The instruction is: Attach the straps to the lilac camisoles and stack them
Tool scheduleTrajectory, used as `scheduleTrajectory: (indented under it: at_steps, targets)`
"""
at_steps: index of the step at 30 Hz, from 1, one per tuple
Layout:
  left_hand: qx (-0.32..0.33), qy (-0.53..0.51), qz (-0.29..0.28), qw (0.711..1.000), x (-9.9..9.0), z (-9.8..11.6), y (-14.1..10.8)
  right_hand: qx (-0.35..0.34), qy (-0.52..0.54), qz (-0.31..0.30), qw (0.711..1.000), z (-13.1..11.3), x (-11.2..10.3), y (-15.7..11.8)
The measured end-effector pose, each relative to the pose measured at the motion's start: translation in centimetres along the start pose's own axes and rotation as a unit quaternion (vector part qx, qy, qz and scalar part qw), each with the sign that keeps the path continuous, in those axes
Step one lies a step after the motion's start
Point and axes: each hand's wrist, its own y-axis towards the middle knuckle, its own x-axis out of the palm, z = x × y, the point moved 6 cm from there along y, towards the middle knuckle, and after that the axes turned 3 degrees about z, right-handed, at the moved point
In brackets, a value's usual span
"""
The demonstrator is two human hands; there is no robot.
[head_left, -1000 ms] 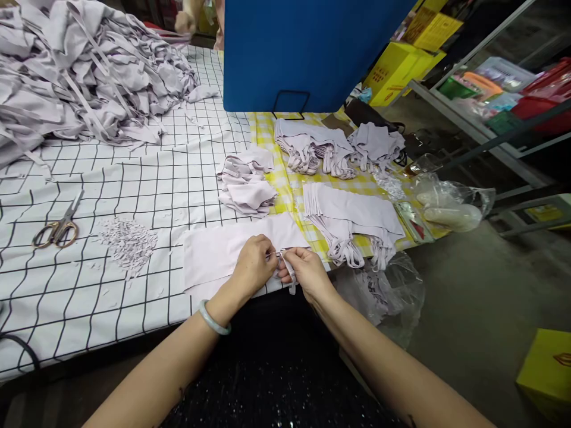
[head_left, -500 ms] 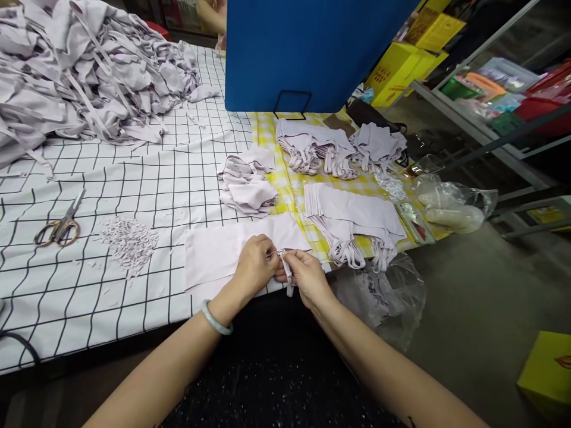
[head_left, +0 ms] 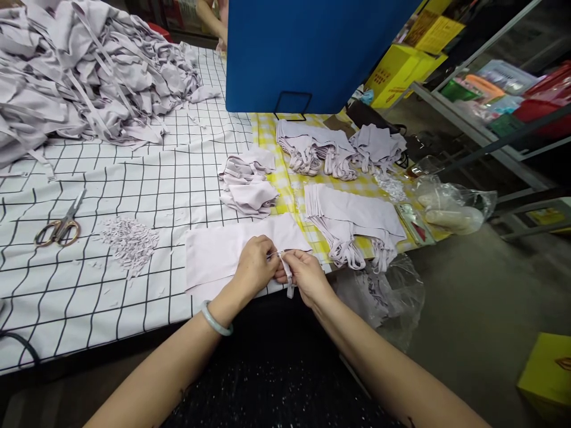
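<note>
Close together at the table's front edge, both my hands work on a narrow pale lilac strap (head_left: 289,284). My right hand (head_left: 307,274) pinches this strap, and its short loop hangs below the fingers. Fingertips closed, my left hand (head_left: 255,264) grips a thin whitish piece that meets the strap; its kind is too small to make out. Under and behind the hands lies a flat pale lilac cloth panel (head_left: 214,249). A crumpled bunch of the same cloth (head_left: 250,193) rests just beyond it.
Scissors (head_left: 62,224) and a heap of small pale pieces (head_left: 131,245) lie at left. A large cloth pile (head_left: 98,77) covers the back left. Stacked strapped panels (head_left: 354,211) sit at right, a blue board (head_left: 307,53) behind. Another person's arm (head_left: 212,21) shows at the back.
Almost nothing differs. My hands stay in the same place on the strap, with only a very slight shift of the fingers.
</note>
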Motion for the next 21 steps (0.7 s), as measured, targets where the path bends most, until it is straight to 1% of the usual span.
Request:
scheduleTrajectory:
  at_steps: [5, 7, 8, 9, 11, 13, 15, 17, 19, 21]
  targets:
    - [0.003, 0.011, -0.003, 1.000, -0.1, 0.0, -0.2, 0.031, -0.038, -0.029, 0.998, -0.2, 0.2, 0.1]
    - [0.021, 0.020, -0.021, 0.999, -0.4, 0.1, -0.3, 0.041, -0.048, -0.048, 0.997, -0.2, -0.2, -0.4]
    - [0.036, 0.023, -0.034, 0.999, -0.6, 0.2, -0.3, 0.034, -0.052, -0.055, 0.997, -0.3, -0.6, -0.8]
    - [0.052, 0.026, -0.045, 0.997, -0.9, 0.4, -0.2, 0.014, -0.056, -0.059, 0.997, -0.4, -1.1, -1.3]
    - [0.087, 0.043, -0.060, 0.993, -1.2, 0.7, 0.2, -0.055, -0.073, -0.051, 0.995, -0.7, -2.4, -2.7]
    - [0.126, 0.088, -0.082, 0.985, -1.0, 1.1, 1.0, -0.121, -0.105, -0.036, 0.986, -0.4, -3.7, -4.3]
    - [0.161, 0.156, -0.121, 0.967, 0.1, 1.2, 1.8, -0.153, -0.147, -0.026, 0.977, 0.8, -4.8, -5.9]
    - [0.179, 0.225, -0.150, 0.946, 1.4, 0.8, 2.3, -0.157, -0.194, -0.024, 0.968, 2.7, -5.8, -7.0]
    - [0.180, 0.274, -0.156, 0.932, 2.3, 0.3, 2.5, -0.148, -0.240, -0.026, 0.959, 4.8, -6.7, -7.6]
    - [0.178, 0.301, -0.153, 0.924, 2.8, 0.0, 2.5, -0.128, -0.261, -0.041, 0.956, 6.9, -7.4, -7.4]
